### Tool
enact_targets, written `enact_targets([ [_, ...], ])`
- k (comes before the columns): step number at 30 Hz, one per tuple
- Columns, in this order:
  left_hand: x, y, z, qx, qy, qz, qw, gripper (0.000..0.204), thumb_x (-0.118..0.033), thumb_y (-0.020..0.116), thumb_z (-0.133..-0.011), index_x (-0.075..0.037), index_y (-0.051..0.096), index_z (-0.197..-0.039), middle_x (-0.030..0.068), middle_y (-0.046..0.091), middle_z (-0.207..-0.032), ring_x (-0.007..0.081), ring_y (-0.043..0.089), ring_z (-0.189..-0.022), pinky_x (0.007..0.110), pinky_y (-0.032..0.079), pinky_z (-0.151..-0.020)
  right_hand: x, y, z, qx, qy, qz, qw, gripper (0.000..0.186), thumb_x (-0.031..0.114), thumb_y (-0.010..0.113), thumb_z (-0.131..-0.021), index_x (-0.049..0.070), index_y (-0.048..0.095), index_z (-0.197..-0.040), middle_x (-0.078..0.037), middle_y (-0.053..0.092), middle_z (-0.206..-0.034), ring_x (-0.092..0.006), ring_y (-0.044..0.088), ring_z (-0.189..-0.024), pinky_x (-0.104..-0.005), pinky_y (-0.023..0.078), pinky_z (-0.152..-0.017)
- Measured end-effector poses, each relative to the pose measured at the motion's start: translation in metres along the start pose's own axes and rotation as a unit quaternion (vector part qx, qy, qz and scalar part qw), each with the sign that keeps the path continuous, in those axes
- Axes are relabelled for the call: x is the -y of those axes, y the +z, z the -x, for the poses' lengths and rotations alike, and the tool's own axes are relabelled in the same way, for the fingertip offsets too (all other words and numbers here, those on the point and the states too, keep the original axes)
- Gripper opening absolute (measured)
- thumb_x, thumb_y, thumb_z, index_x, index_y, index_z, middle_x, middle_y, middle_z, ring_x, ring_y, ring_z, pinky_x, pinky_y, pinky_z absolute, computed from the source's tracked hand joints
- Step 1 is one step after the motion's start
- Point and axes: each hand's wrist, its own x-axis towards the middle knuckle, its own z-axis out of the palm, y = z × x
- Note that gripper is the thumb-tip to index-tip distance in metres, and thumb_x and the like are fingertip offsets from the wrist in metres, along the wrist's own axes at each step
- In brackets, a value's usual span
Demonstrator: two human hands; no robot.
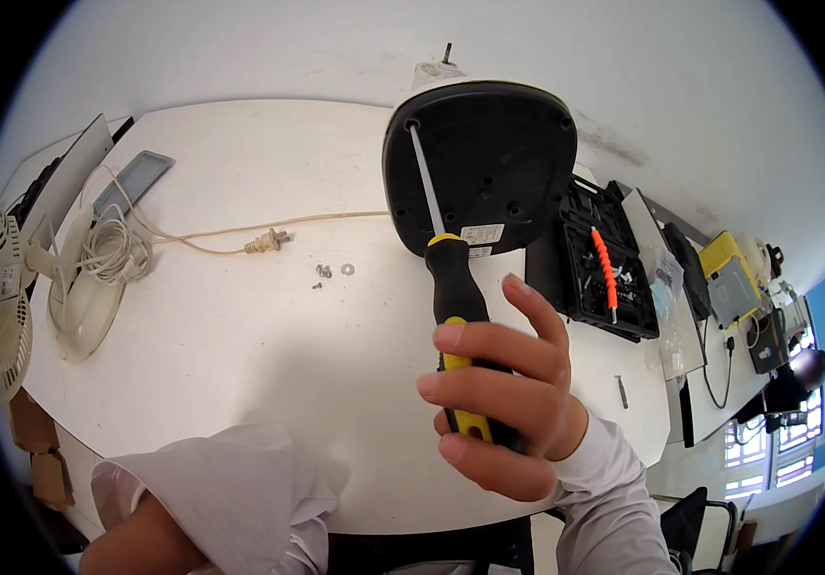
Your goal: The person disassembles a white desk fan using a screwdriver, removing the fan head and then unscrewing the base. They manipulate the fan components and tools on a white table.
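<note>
Clearly, everything turns on one line: the right hand (532,402) has its fingers curled around the handle of a yellow-and-black screwdriver (457,283), whose long axis runs from the palm up and away, leaning a little left. The black base (489,153) lies straight beyond that hand, tilted so its underside faces the person, with the shaft's tip at the corner hole (412,126) up and left of the fingers, though whether it is fully seated I cannot tell. The right hand is nearer; the left hand is out of view, its state unknown.
</note>
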Motion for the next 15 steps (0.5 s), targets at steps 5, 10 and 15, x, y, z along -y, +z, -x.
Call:
enact_targets([
  [5, 0.008, 0.019, 0.006, -0.004, -0.056, 0.06, 0.997, 0.05, -0.009, 0.073, -0.072, 0.008, 0.056, -0.115, 0.0172, 0.061, -0.112, 0.0182, 0.058, -0.104, 0.023, 0.048, -0.087, 0.001, -0.006, -0.004, 0.039, -0.013, 0.003, 0.999, 0.052, -0.002, 0.068, -0.07, 0.021, 0.038, -0.106, -0.005, 0.057, -0.104, -0.0322, 0.062, -0.101, -0.0566, 0.041, -0.1],
  [10, -0.004, 0.004, 0.0, -0.004, -0.107, 0.127, 0.986, 0.048, -0.01, 0.073, -0.073, 0.008, 0.056, -0.114, 0.0175, 0.061, -0.111, 0.0181, 0.059, -0.104, 0.023, 0.048, -0.087, -0.001, -0.004, -0.006, 0.01, 0.004, -0.064, 0.998, 0.046, 0.001, 0.069, -0.069, 0.017, 0.04, -0.101, -0.008, 0.058, -0.108, -0.0328, 0.062, -0.1, -0.0554, 0.042, -0.101],
  [15, -0.034, -0.043, 0.001, 0.004, -0.146, 0.199, 0.969, 0.047, -0.01, 0.073, -0.074, 0.009, 0.057, -0.113, 0.0178, 0.061, -0.111, 0.018, 0.059, -0.104, 0.023, 0.048, -0.087, 0.003, -0.002, -0.009, 0.012, -0.051, -0.053, 0.997, 0.034, 0.0, 0.061, -0.073, 0.014, 0.041, -0.097, -0.008, 0.059, -0.1, -0.0304, 0.064, -0.096, -0.0566, 0.042, -0.1],
])
